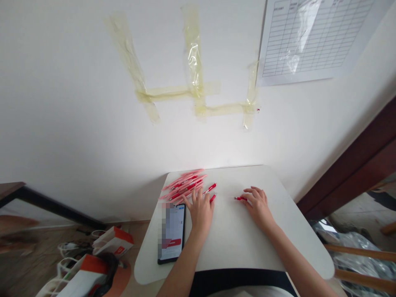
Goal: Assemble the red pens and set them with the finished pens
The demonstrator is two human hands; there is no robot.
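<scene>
White tabletop [229, 239] holds red pens [187, 188], some partly hidden by the left hand [200, 210].

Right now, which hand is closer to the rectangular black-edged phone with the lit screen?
Left. The left hand is beside the phone, near its upper right corner; the right hand is farther off to the right, across the white tabletop.

1 head view, forward and down, white table [235, 243]

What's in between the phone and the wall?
A pile of red and pink pens lies on the white table between the phone and the wall; the head view shows it.
</scene>
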